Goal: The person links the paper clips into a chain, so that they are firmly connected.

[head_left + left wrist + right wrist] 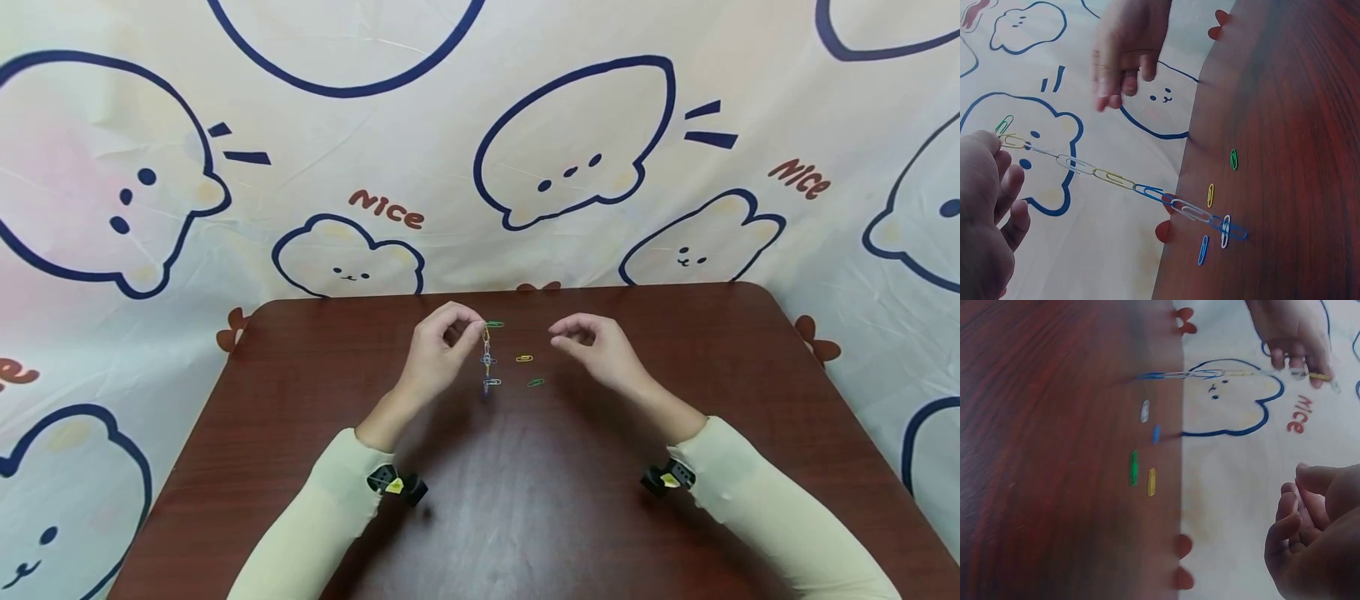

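My left hand [442, 346] pinches the top end of a paper clip chain [1114, 179] between thumb and forefinger. The chain hangs down in linked yellow, white and blue clips, a blue one lowest. At its top a green paper clip [1004, 125] sticks out by the fingertips; how it joins the yellow one is hard to tell. My right hand [603, 354] hovers to the right, apart from the chain, fingers loosely bent and nothing visible in them. Below lie loose paper clips: yellow [524, 358], green [536, 382], white [1225, 232] and blue [1203, 250].
The dark brown wooden table [495, 517] spreads under both hands. A pale cloth [450, 150] with cartoon outlines hangs behind the table's far edge and along its sides. Each sleeved forearm carries a small black camera [670, 477] at the wrist.
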Tool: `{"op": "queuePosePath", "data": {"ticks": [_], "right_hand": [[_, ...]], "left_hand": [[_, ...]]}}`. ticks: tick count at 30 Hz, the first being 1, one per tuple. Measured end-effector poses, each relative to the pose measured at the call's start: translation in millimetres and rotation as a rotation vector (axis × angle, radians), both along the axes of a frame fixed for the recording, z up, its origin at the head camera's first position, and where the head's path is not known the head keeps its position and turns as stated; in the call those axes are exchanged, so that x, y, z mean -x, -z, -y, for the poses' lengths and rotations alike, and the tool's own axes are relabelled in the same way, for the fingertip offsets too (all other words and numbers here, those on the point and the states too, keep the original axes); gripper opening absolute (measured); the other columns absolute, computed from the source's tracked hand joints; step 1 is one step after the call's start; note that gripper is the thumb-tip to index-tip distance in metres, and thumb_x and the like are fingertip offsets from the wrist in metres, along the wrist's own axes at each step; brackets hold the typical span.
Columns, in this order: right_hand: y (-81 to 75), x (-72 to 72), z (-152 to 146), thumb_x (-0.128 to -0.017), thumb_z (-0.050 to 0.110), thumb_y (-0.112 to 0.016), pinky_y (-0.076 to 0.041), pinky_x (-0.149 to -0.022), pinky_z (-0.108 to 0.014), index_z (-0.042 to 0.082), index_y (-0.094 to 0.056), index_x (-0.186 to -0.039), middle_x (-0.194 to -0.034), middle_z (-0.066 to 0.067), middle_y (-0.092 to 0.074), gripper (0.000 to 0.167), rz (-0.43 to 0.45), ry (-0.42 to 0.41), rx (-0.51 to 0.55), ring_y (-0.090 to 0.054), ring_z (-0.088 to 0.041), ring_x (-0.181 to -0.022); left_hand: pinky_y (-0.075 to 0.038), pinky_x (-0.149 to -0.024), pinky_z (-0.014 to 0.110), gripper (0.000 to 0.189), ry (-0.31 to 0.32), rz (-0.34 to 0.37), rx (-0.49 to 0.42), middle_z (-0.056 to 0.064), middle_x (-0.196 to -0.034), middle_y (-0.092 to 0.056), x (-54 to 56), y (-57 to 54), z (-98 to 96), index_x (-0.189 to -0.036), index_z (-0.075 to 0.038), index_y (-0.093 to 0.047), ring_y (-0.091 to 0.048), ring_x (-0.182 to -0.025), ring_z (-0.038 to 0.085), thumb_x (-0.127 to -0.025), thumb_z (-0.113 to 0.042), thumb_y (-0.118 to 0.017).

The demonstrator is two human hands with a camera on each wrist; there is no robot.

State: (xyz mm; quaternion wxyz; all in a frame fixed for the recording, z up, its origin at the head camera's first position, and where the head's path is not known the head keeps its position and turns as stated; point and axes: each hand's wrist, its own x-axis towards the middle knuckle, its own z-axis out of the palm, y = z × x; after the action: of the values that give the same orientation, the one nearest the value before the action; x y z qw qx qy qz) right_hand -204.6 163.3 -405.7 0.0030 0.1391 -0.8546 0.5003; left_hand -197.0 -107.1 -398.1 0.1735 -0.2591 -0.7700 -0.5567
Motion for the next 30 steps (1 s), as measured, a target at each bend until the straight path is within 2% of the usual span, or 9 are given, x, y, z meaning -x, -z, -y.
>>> {"op": "queuePosePath", "data": {"ticks": [8,14,18,24,30], "right_hand": [[25.4,3.4,-11,-0.093,0.011,-0.075,-0.049,-0.067,-0.026,0.002,-0.074,-0.112,-0.092,-0.005,-0.073,0.021,0.048,0.007,-0.022,-0.06,-0.023,-0.08],[47.2,6.5,-13,-0.092,0.008,-0.076,-0.049,-0.059,-0.026,0.0,-0.074,-0.111,-0.088,-0.006,-0.072,0.021,0.085,-0.006,-0.015,-0.06,-0.024,-0.074],[58.6,7.3,-13,-0.09,0.009,-0.078,-0.049,-0.063,-0.025,0.002,-0.075,-0.108,-0.087,-0.005,-0.071,0.019,0.101,-0.011,-0.042,-0.059,-0.023,-0.074],[73.6,10.7,-10,-0.087,0.008,-0.08,-0.049,-0.067,-0.026,0.004,-0.077,-0.104,-0.085,-0.002,-0.071,0.017,0.115,-0.008,-0.09,-0.061,-0.017,-0.073],[82.3,11.9,-7,-0.086,0.009,-0.081,-0.049,-0.064,-0.027,0.006,-0.077,-0.101,-0.085,-0.001,-0.071,0.016,0.127,-0.008,-0.133,-0.06,-0.016,-0.069]], "left_hand": [[-0.045,-0.062,0.023,0.004,-0.015,-0.014,-0.003,0.007,-0.087,-0.063,-2.9,-0.7,5.9,-0.097,0.0,-0.07,-0.054,-0.071,0.016,-0.096,-0.003,-0.069],[-0.046,-0.061,0.026,0.005,-0.023,-0.021,0.015,0.006,-0.086,-0.063,-3.6,2.1,11.5,-0.096,0.0,-0.07,-0.054,-0.07,0.016,-0.096,-0.005,-0.07],[-0.046,-0.061,0.026,0.003,-0.032,-0.019,0.012,0.008,-0.087,-0.064,-4.7,4.3,13.4,-0.095,0.0,-0.07,-0.055,-0.071,0.015,-0.095,-0.003,-0.07],[-0.045,-0.061,0.027,0.002,-0.036,-0.011,-0.003,0.01,-0.088,-0.066,-6.1,4.9,14.3,-0.093,0.0,-0.07,-0.055,-0.071,0.015,-0.093,0.002,-0.071],[-0.045,-0.061,0.025,0.007,-0.026,0.004,0.004,0.007,-0.088,-0.066,-5.1,5.3,16.5,-0.095,0.001,-0.07,-0.055,-0.071,0.012,-0.097,-0.006,-0.069]]}}
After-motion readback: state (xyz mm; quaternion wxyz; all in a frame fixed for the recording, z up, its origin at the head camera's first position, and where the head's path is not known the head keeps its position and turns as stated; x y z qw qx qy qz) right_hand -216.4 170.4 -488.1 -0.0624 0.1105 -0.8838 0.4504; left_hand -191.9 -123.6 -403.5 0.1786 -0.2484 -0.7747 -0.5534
